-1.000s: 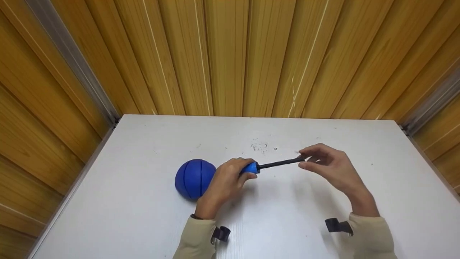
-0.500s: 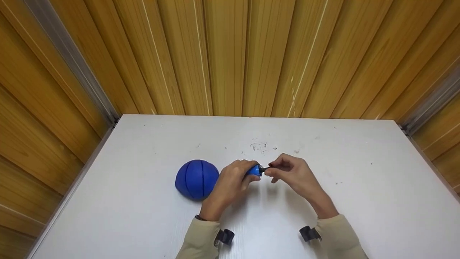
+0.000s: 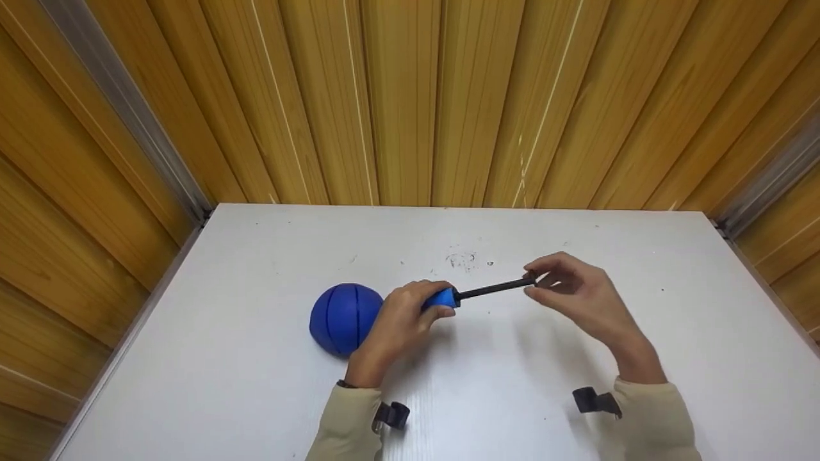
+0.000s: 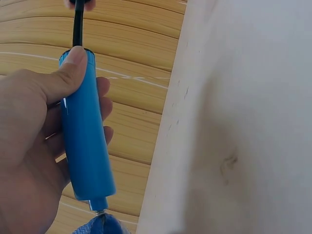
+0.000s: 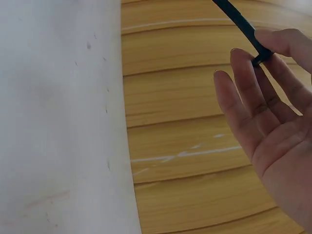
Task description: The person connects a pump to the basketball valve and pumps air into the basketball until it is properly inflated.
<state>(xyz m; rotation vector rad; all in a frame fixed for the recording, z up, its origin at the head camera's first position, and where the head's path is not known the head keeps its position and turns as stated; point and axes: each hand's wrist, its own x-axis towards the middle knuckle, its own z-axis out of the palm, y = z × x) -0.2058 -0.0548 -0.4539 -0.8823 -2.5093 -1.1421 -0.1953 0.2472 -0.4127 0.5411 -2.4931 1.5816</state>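
Note:
My left hand point(image 3: 400, 314) grips the blue barrel of a small hand pump point(image 4: 87, 131), with the thumb lying along its upper end. From the barrel a long black rod point(image 3: 496, 289) sticks out toward the right. My right hand point(image 3: 580, 294) pinches the end of that rod between thumb and fingers; the right wrist view shows a small crosspiece point(image 5: 262, 57) there. A blue ball point(image 3: 343, 320) with dark grooves sits just left of my left hand, partly covered by it. In the left wrist view the pump's narrow metal tip meets the ball point(image 4: 102, 225).
Beneath the hands is a white table point(image 3: 256, 397) with small dark scuffs. Yellow wood-look panels point(image 3: 403, 102) stand along its back and sides, with metal posts point(image 3: 138, 109) in the corners. Each sleeve has a black strap-on mount point(image 3: 392, 415).
Half a second ago the rod was pushed nearly all the way into the barrel; my right hand has since drawn it out to the right. The left hand stays around the barrel.

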